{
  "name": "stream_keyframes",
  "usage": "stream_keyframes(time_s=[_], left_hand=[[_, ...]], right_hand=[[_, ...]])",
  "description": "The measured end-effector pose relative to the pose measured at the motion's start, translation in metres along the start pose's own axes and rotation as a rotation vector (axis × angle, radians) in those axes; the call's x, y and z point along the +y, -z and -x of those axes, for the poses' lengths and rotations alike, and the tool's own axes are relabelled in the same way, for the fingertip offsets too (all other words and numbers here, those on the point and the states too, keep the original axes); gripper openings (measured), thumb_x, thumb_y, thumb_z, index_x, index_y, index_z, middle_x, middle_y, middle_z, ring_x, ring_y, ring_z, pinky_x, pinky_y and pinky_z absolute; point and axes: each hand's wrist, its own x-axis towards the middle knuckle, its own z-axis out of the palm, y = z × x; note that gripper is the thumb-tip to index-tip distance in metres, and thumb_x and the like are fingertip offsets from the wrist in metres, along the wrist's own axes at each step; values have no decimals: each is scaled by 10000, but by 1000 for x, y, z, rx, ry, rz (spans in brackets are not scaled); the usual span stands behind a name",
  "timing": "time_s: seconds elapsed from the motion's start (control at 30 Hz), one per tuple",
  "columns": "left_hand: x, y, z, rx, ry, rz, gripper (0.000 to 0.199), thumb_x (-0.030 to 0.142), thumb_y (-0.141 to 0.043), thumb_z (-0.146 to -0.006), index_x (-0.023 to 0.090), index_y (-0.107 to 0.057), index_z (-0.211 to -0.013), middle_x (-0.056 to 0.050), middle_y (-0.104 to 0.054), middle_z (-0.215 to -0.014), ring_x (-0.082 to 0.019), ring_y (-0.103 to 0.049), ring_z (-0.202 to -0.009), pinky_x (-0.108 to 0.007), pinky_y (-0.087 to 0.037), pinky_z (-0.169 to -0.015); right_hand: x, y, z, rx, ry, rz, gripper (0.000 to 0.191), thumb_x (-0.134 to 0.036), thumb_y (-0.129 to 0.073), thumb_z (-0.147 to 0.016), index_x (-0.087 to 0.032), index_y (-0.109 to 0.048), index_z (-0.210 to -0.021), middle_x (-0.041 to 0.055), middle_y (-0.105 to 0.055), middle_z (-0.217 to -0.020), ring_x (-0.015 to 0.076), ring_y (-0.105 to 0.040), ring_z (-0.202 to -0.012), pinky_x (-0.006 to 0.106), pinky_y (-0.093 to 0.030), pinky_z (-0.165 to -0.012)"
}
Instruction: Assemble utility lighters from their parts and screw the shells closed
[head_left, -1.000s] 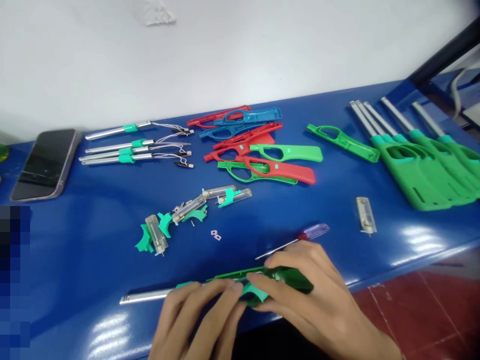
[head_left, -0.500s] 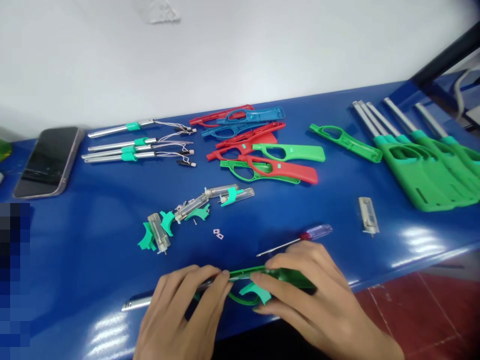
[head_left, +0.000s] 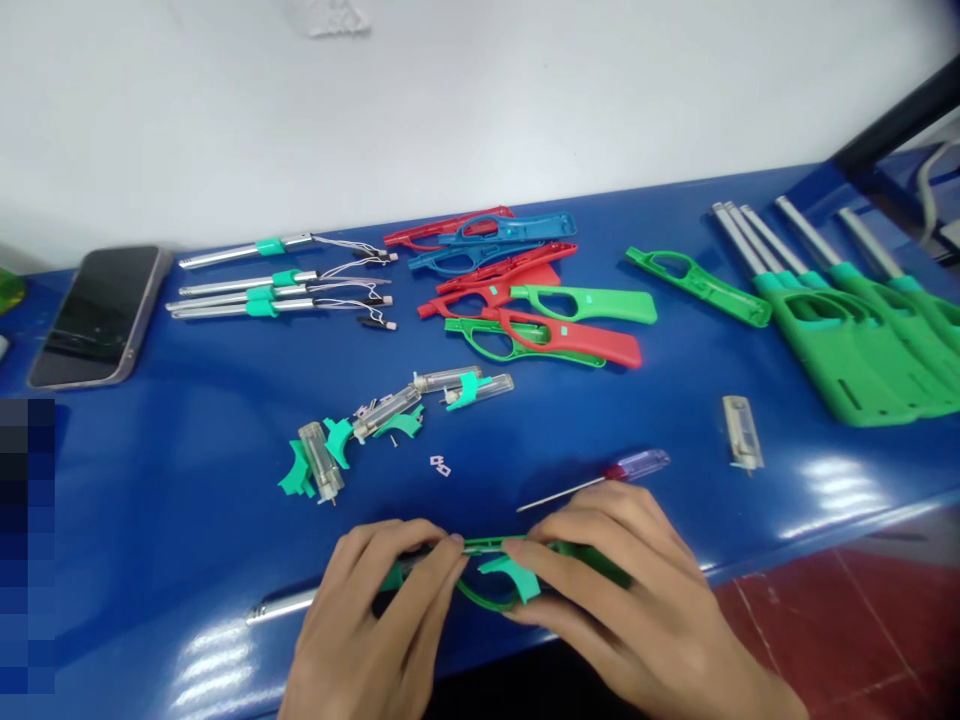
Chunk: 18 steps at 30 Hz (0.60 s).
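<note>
At the blue table's [head_left: 150, 500] near edge: a green casing [head_left: 609, 568], held

Bent and close together, the fingertips of the left hand [head_left: 367, 610] press on its middle; those of the right hand [head_left: 637, 590], a little parted, clasp it beside the teal piece [head_left: 517, 575]. Both hands show their backs upward, wrists low. Leftward sticks out a metal tube [head_left: 283, 606]; beyond the right knuckles lies a screwdriver [head_left: 637, 464].
</note>
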Motion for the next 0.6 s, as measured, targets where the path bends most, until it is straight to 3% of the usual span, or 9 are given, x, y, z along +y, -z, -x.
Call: stream_keyframes(time_s=[0.33, 0.47, 0.6], left_hand=[[-21, 7, 14, -106, -119, -43, 382, 56, -544, -1059, 205, -714, -1367, -71, -725, -1276, -204, -613, -1208, -329, -555, -1028], [-17, 10, 7, -46, -98, -62, 288, 184, -543, -1110, 186, -714, -1342, -61, -749, -1200, -192, -639, -1144, -294, -580, -975], [-15, 11, 6, 27, -72, -24, 287, 125, -502, -1115, 184, -720, -1292, -44, -739, -1167, -146, -651, -1120, -244, -553, -1001]], right_hand=[[-4, -1, 2, -23, -16, 14, 188, -305, -638, -1108, -220, -800, -1064, -1, -803, -910, 149, -705, -821, 326, -505, -862], [-4, 0, 1, -8, -8, 8, 172, -267, -623, -1115, -206, -782, -1094, -5, -808, -934, 137, -712, -821, 323, -502, -873], [-5, 1, 0, -1, -4, 11, 147, -227, -639, -1105, -198, -781, -1130, 3, -804, -977, 137, -718, -852, 327, -494, -920]])
